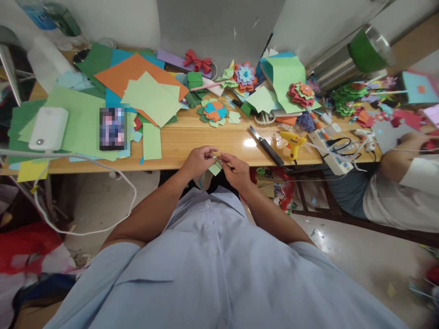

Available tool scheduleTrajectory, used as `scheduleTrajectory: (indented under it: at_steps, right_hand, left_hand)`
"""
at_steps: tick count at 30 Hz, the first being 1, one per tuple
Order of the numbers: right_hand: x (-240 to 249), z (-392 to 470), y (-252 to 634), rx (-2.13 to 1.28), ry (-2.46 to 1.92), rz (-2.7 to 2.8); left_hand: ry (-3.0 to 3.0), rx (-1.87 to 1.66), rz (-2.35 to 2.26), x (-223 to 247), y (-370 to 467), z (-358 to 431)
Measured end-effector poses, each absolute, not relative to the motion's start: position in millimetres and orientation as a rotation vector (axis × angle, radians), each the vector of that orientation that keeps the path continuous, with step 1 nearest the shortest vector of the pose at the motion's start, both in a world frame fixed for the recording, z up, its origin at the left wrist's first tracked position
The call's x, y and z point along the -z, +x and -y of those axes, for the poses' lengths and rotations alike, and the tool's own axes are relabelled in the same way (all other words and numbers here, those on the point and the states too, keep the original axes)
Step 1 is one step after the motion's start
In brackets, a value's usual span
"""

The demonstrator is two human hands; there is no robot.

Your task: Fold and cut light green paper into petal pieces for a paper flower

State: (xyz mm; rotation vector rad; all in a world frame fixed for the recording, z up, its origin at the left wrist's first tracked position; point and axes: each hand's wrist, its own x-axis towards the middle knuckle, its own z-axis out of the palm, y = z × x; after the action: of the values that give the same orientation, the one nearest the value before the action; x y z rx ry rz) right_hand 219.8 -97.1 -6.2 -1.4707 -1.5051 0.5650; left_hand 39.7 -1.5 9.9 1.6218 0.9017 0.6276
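A small light green paper piece (215,168) is held between both hands at the table's front edge. My left hand (200,161) pinches its left side, fingers bent toward the middle. On its right side my right hand (237,171) grips it with thumb and fingertips. Beyond the hands lies a layered paper flower (214,112) in green, blue and orange. To the right of my right hand, a craft knife with a dark handle (266,146) rests on the wooden table (185,141).
Coloured paper sheets (151,98) and a phone (112,128) lie at the left. A yellow glue gun (293,144) and a power strip (331,153) are at the right, beside another person's arm (398,153). A white cable (133,192) hangs in front.
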Motion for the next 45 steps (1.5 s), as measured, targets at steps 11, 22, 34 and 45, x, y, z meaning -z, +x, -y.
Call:
scheduleTrajectory:
  at_steps: [11, 22, 34, 45]
  right_hand:
    - [12, 79, 224, -0.878, -1.378, 1.245]
    - [10, 53, 237, -0.896, -1.593, 1.227]
    - [9, 66, 243, -0.343, -1.837, 1.607]
    - [0, 91, 256, -0.044, -1.737, 2.237]
  left_hand:
    - [1.642, -0.601, -0.828, -10, 40, 1]
    - [2.238, -0.645, -1.168, -26, 45, -9]
    - [2.874, -0.462, -0.775, 2, 31, 36]
    - [2.840, -0.457, -0.792, 9, 31, 30]
